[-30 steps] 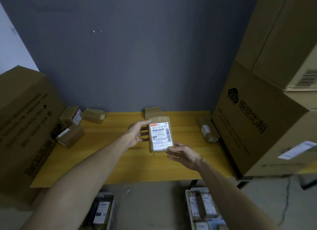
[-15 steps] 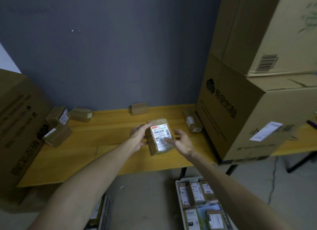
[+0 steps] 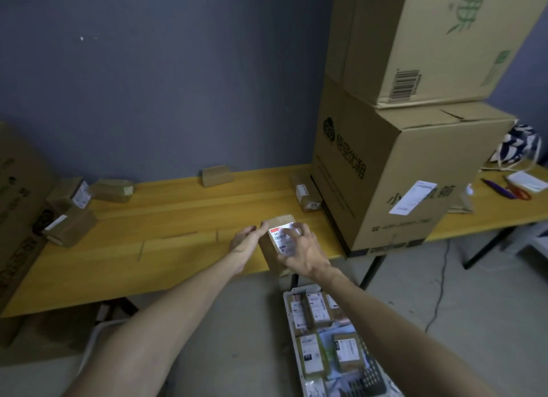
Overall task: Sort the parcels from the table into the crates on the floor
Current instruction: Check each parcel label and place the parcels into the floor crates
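A small brown parcel (image 3: 271, 252) with a white shipping label is held over the front edge of the yellow table (image 3: 166, 215). My right hand (image 3: 301, 252) grips it across the labelled face. My left hand (image 3: 244, 242) touches its left side with fingers extended. Below on the floor, a white crate (image 3: 289, 322) holds several labelled parcels. A second white crate (image 3: 95, 337) shows only its rim at lower left, behind my left arm.
More small parcels lie on the table: three at the far left (image 3: 69, 215), one by the wall (image 3: 216, 175), one beside the big boxes (image 3: 305, 192). Two large stacked cartons (image 3: 394, 159) fill the right of the table. Another carton (image 3: 17, 207) stands at the left. Scissors (image 3: 517, 192) lie at the far right.
The view has swung right and down. My right hand moved from under the parcel onto its labelled face, and the parcel came toward the table's front edge, above the right crate.
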